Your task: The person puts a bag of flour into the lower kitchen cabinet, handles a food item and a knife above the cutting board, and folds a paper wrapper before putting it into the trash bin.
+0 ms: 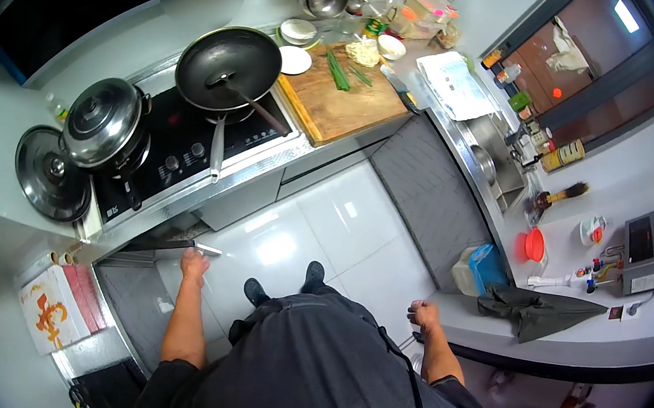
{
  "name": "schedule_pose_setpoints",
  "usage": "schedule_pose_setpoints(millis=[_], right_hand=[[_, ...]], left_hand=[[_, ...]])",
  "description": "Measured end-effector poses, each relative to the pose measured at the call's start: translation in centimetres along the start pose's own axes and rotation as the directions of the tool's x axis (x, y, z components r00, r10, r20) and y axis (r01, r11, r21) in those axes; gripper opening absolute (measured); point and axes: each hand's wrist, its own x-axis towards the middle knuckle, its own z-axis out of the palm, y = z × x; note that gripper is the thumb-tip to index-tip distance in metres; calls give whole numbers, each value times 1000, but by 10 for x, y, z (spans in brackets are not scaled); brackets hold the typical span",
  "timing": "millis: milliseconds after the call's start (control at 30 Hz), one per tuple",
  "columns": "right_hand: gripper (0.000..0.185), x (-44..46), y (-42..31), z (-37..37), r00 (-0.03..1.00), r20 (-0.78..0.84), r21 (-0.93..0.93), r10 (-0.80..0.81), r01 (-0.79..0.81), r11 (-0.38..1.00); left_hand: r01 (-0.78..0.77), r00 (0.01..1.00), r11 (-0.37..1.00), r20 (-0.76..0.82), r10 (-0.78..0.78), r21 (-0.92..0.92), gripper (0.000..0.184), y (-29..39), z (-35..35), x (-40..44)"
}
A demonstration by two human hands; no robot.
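Note:
My left hand (193, 263) hangs low at the left with its fingers curled, next to the dark cabinet front below the stove. A thin pale strip (208, 249) shows at its fingertips; whether the hand grips it is unclear. On the other side, my right hand (424, 314) is held low beside my body, above the floor near the right counter. Its fingers are curled in, and their inside is hidden. Neither hand touches the wok (229, 67) or the steel pot (103, 123) on the stove (175, 163).
A cutting board (340, 107) bears green stalks (336, 69) and a pale heap (363, 52). A sink (494, 156) is at the right. A pot lid (54, 172) lies left of the stove. Dark cloth (536, 312) hangs over the right ledge. Below it stands a blue-and-white container (477, 268).

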Motion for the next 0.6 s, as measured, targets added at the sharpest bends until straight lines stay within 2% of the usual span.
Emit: schedule_pose_setpoints(millis=[133, 200, 333, 400, 600], right_hand=[[12, 3, 9, -7, 998, -23, 39, 57, -56, 998], [12, 18, 23, -16, 996, -30, 97, 86, -83, 992], [12, 52, 19, -29, 991, -15, 94, 137, -135, 986], [12, 71, 13, -39, 988, -34, 86, 150, -147, 985], [11, 147, -31, -52, 994, 18, 59, 104, -105, 993]], left_hand=[[18, 999, 1000, 33, -19, 12, 51, 10, 6, 22], [18, 1000, 1000, -9, -18, -5, 47, 7, 6, 22], [-8, 996, 1000, -84, 8, 7, 40, 13, 23, -18], [29, 993, 999, -118, -26, 20, 32, 6, 28, -35], [151, 983, 983, -125, -137, 105, 25, -31, 48, -69]])
